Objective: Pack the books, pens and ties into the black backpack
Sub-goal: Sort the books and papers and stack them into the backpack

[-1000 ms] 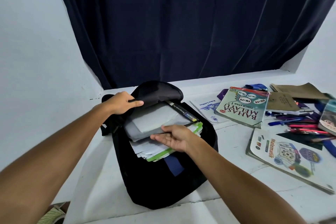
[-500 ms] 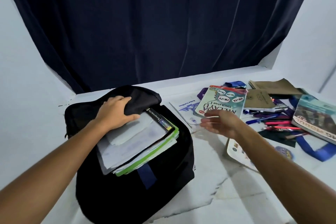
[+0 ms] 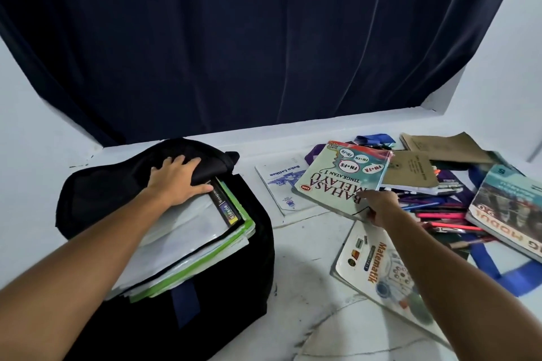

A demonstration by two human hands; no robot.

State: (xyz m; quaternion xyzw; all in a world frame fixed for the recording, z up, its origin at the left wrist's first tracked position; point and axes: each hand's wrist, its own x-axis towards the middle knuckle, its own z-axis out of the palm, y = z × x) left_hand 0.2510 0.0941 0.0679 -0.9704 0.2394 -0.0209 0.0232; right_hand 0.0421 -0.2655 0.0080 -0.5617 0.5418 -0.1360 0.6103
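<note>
My left hand (image 3: 176, 182) pins backpack (image 3: 164, 243) flap back. Right hand (image 3: 378, 205) pinches Bahasa Melayu book (image 3: 343, 182) near corner; pens (image 3: 440, 218) just right. Risk: 1-corner hold slips, book sweeps pens off worktop (image 3: 308, 258).

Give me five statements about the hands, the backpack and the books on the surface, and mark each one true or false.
1. The left hand grips the flap of the black backpack. True.
2. The right hand holds the Matematik book. False: it grips the near edge of the Bahasa Melayu book; the Matematik book lies under the forearm.
3. A stack of books and papers sticks out of the backpack's opening. True.
4. The pens are already in the backpack. False: they lie on the white surface, right of the Bahasa Melayu book.
5. The Bahasa Melayu book lies partly over a white exercise book. True.
</note>
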